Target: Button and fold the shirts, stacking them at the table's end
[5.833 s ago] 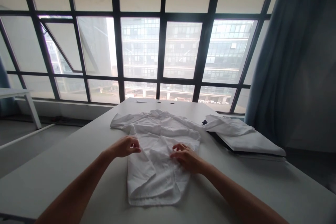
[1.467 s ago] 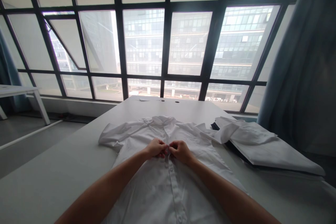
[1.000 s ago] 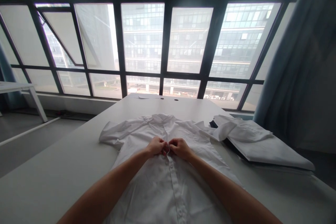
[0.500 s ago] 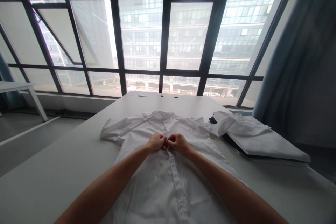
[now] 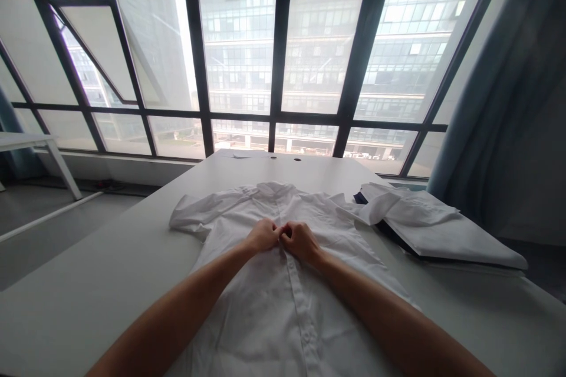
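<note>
A white short-sleeved shirt (image 5: 247, 306) lies front up on the white table, its collar pointing toward the window. Down its middle runs the button placket (image 5: 297, 300), with small buttons showing below my hands. My left hand (image 5: 264, 234) and my right hand (image 5: 299, 239) meet at the placket on the chest, fingers closed and touching. Both pinch the shirt's front edge there. The bit of cloth or button between the fingertips is hidden by the hands.
A stack of folded white garments (image 5: 464, 235) with a dark layer sits at the table's right, against the shirt's right sleeve. The white table (image 5: 110, 283) reaches toward large framed windows. A blue curtain (image 5: 490, 100) hangs at right; another white table (image 5: 26, 141) stands at left.
My hands have drawn closer together at the placket, and the fingers have curled in more. The shirt stays in place; the view has shifted slightly.
</note>
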The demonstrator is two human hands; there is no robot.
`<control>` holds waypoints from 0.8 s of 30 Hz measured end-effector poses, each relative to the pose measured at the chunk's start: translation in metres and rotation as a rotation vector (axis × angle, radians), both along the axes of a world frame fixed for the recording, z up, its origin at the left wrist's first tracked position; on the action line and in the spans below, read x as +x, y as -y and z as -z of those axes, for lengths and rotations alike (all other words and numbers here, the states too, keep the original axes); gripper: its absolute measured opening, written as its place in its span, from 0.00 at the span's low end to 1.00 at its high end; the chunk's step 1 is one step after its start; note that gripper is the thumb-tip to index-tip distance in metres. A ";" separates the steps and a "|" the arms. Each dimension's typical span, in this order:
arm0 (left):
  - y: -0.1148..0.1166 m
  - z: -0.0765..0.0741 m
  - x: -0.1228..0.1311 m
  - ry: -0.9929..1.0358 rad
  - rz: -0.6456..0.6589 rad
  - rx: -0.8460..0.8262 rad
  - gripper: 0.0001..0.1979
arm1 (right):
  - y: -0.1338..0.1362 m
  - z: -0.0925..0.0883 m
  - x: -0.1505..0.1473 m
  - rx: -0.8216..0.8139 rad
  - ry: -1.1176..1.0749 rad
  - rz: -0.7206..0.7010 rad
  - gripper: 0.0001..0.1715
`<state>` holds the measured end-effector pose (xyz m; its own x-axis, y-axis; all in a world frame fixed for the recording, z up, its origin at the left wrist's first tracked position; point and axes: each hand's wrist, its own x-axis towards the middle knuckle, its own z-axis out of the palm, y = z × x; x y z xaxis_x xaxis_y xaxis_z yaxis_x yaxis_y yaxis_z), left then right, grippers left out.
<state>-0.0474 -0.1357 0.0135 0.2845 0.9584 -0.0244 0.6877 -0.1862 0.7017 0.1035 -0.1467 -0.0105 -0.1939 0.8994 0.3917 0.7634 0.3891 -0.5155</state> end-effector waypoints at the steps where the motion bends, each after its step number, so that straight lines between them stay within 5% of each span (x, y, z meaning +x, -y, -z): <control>1: 0.001 -0.001 0.000 0.010 0.001 -0.032 0.27 | 0.000 0.000 0.000 0.004 0.014 0.005 0.07; 9: 0.001 -0.001 0.001 0.009 0.009 -0.055 0.26 | 0.000 0.003 0.002 0.036 0.066 0.028 0.07; 24: -0.010 0.016 0.003 -0.080 0.046 0.314 0.14 | -0.002 0.003 0.008 0.050 -0.051 -0.014 0.08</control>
<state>-0.0440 -0.1261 -0.0023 0.3371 0.9087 0.2463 0.7243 -0.4174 0.5487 0.1112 -0.1451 -0.0135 -0.1851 0.8758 0.4458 0.7310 0.4259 -0.5331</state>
